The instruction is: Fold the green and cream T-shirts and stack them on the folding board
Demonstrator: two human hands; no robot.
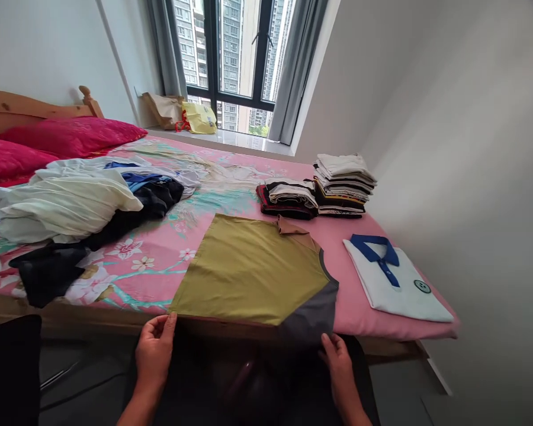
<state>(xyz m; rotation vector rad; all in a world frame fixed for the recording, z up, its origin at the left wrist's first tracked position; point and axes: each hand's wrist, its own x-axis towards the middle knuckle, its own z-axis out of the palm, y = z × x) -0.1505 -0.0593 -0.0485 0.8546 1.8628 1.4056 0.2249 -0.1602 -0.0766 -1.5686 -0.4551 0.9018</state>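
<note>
An olive-yellow T-shirt [249,266] lies spread sideways on the bed, its neckline toward the right. Its near sleeve is dark grey and hangs over the bed's front edge; the far one is brownish and partly turned up. My left hand [155,343] pinches the hem corner at the near left of the shirt. At the near right, my right hand [339,361] has its thumb and fingers closed on the end of the grey sleeve. Right of the shirt, a white polo shirt [400,290] with a blue collar lies folded.
Behind the T-shirt stand a low pile of folded clothes [288,198] and a taller stack [344,183]. A loose heap of clothes [71,201] covers the bed's left side, before red pillows [75,135]. Bags [199,117] sit on the windowsill. A wall bounds the right.
</note>
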